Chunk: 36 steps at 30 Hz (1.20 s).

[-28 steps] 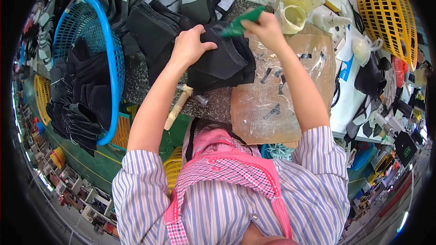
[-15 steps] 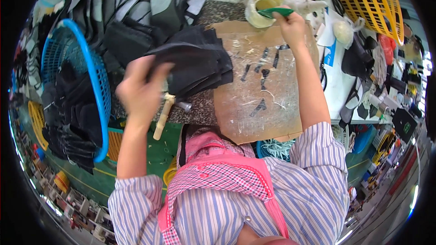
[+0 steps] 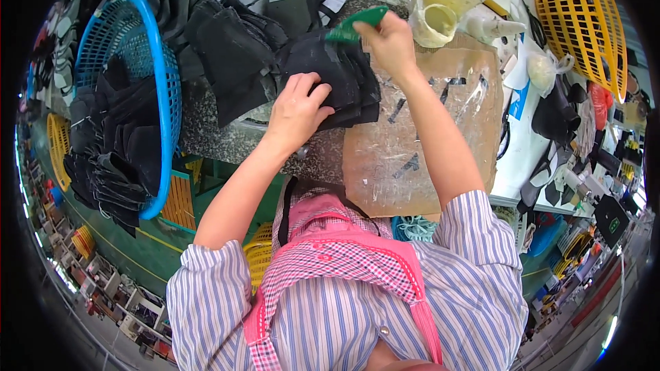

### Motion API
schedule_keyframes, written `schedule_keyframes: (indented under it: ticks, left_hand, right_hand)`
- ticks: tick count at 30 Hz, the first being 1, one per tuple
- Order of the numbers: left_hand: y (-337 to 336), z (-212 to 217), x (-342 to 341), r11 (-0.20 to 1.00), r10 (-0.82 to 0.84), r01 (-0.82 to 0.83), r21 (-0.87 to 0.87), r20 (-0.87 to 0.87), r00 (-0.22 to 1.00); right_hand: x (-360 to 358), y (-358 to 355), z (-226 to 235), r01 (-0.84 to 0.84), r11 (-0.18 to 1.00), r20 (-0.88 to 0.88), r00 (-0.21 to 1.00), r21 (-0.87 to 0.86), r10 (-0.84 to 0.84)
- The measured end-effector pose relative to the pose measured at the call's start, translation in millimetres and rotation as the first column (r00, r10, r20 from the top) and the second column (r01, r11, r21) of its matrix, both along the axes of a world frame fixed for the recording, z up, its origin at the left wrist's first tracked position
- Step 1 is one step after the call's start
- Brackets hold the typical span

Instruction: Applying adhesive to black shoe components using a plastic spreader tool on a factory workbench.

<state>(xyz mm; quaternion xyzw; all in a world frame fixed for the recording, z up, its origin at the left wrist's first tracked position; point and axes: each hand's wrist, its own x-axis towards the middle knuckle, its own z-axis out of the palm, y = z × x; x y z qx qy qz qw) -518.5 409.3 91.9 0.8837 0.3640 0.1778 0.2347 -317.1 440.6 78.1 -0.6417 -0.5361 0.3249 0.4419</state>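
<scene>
Left hand (image 3: 297, 111) pressing flat, fingers spread, on stack of black fabric pieces (image 3: 337, 75) atop speckled stone slab (image 3: 220, 139). Right hand (image 3: 389, 40) just beyond stack's far edge, closed around green-handled brush (image 3: 357, 22) touching the top piece. Matte, soft-edged cut shapes. Glue-smeared brown cardboard sheet (image 3: 419, 137) alongside; blue plastic lattice basket (image 3: 148, 69) left.

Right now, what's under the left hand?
The left hand presses on a stack of black fabric pieces lying on a speckled stone slab. What lies lower in the stack is covered.
</scene>
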Motion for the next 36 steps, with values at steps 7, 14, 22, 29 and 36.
schedule_keyframes:
  ticks: [7,14,22,29,36]
  left_hand:
    - [-10,-22,-10,0.952,0.001,0.015,0.306,-0.055,0.999]
    - [23,-15,-1,0.76,0.572,-0.489,-0.428,0.085,0.816]
    - [24,-4,-7,0.688,0.724,-0.441,-0.576,0.501,0.474]
    - [44,90,-48,0.822,0.55,-0.228,-0.522,0.832,0.077]
    - [69,-14,-28,0.173,0.513,-0.13,-0.976,-0.024,0.858]
  right_hand:
    - [12,-71,16,-0.335,0.92,0.319,0.866,-0.201,0.385]
    - [24,-45,45,0.023,0.998,-0.297,0.954,-0.06,-0.039]
    - [113,-34,8,0.286,0.922,0.407,0.833,0.263,-0.375]
    - [109,-60,14,0.443,0.876,-0.115,0.896,0.189,-0.428]
    - [60,-45,17,0.324,0.938,-0.31,0.911,0.126,-0.273]
